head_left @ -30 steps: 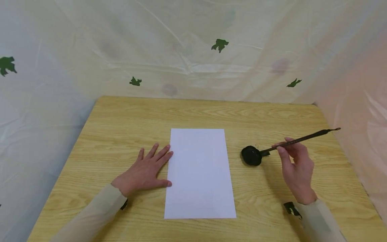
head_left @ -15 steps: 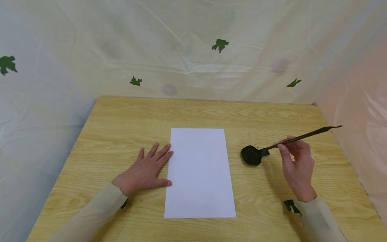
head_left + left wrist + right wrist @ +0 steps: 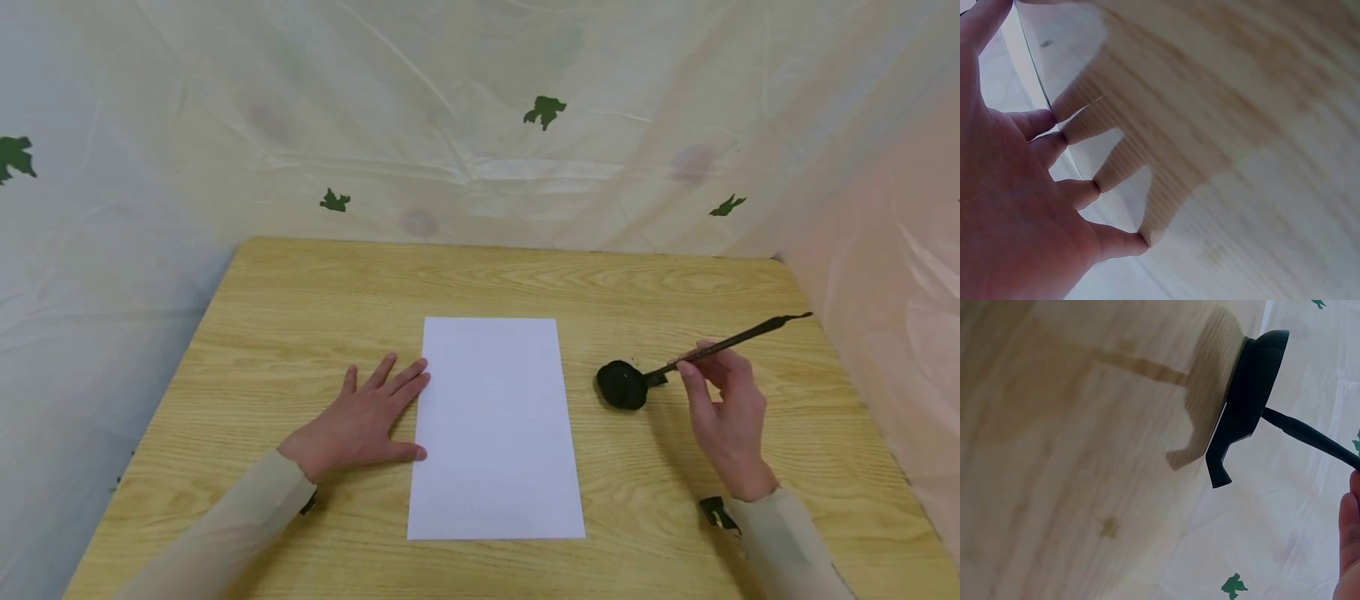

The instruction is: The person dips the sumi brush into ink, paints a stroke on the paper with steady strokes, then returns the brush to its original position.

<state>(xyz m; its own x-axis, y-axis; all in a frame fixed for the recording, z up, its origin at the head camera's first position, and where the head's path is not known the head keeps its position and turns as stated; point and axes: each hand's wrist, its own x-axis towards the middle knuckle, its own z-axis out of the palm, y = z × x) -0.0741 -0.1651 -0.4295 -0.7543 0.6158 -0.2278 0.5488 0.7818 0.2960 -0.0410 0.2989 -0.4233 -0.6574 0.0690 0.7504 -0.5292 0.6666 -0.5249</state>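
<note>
A blank white sheet of paper (image 3: 495, 433) lies upright in the middle of the table. My left hand (image 3: 356, 433) rests beside it with fingers spread, the thumb and nearest fingertips touching the sheet's left edge. On the right, my right hand (image 3: 727, 417) pinches a dark calligraphy brush (image 3: 738, 337) by its slanted handle, whose thin tail points up and right. The brush's lower end is down in a round black ink dish (image 3: 621, 385), so its bristles are hidden. In the right wrist view the dish (image 3: 1254, 381) shows a short bent grip at its side.
The wood-grain table (image 3: 315, 292) is enclosed by pale plastic sheeting (image 3: 450, 125) at the back and both sides. Green leaf-like shapes (image 3: 545, 112) dot the sheeting. Tiny dark specks mark the table just behind the ink dish.
My right hand has shifted slightly left, and the brush's tail has swung left with it. The brush's lower end stays in the ink dish. Left hand and paper stay put.
</note>
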